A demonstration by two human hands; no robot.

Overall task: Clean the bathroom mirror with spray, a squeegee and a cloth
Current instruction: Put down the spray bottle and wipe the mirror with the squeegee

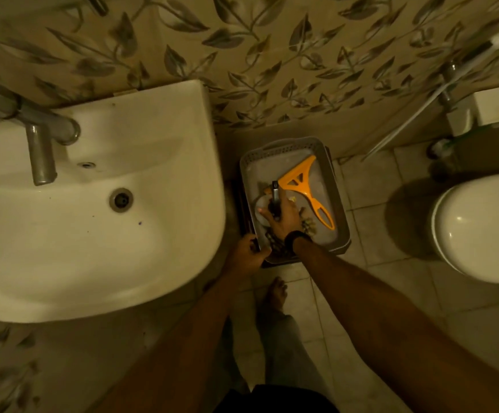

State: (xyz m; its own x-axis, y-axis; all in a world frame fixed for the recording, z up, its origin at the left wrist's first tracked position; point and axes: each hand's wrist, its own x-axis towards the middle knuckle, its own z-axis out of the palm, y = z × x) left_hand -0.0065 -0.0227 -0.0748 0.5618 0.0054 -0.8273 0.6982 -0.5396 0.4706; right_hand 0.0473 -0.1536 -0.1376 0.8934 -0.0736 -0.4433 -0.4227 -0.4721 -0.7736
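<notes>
Spray bottle (275, 201), dark trigger head uppermost, stood in grey perforated basket (328, 174) on the floor, right hand (281, 217) wrapped closed around its neck. Left hand (249, 253) gripped the basket's near-left rim. Orange squeegee (304, 186) lay diagonally just beside the bottle. Basket sat between sink (93, 204) and toilet (480, 228), against the leaf-patterned wall (272, 55).

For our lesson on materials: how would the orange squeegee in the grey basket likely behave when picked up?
The orange squeegee looks like thin moulded plastic with cut-outs, so probably light and stiff. It lies flat in the grey basket, so it is unlikely to roll. Its slotted handle should give fingers a fair hold.
</notes>
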